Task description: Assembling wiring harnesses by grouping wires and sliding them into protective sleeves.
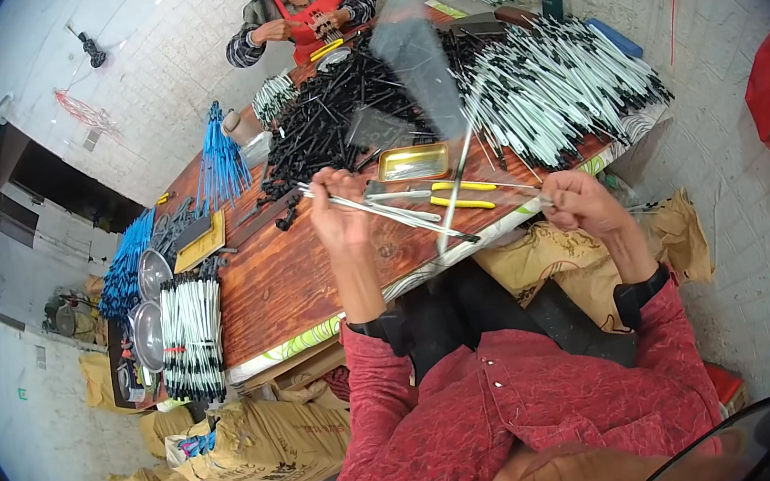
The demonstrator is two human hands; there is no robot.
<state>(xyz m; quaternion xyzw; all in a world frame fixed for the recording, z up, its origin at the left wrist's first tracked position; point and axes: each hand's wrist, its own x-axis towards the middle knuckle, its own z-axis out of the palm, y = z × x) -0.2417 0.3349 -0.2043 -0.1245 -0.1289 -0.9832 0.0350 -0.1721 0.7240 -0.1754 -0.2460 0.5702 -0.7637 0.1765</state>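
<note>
The person's left hand [335, 210] is raised over the wooden bench [284, 282], its fingers closed around a small bundle of thin white rods [391, 211] that slant down to the right across the bench edge; the fingertips themselves are turned away, so exactly how many rods they pinch cannot be told. The right hand [582, 202] sits near the bench's front edge, curled into a loose fist, and seems to grip the near end of a thin rod or wire, though the thing in it is too fine and blurred to make out. A clear plastic sleeve [417, 68] rises between the hands as a faint, glassy smear, its outline hard to trace against the heaps behind. Just beyond the rods lie yellow-handled pliers [461, 195] and a small brass-coloured tray [413, 162]. Farther back are a pile of black rods [323, 123] and a pile of white rods with black tips [549, 86]. A second person [299, 11] works at the far end, cut off at the top of the view. Tan sacks [266, 443] are stacked below the bench at left.
</note>
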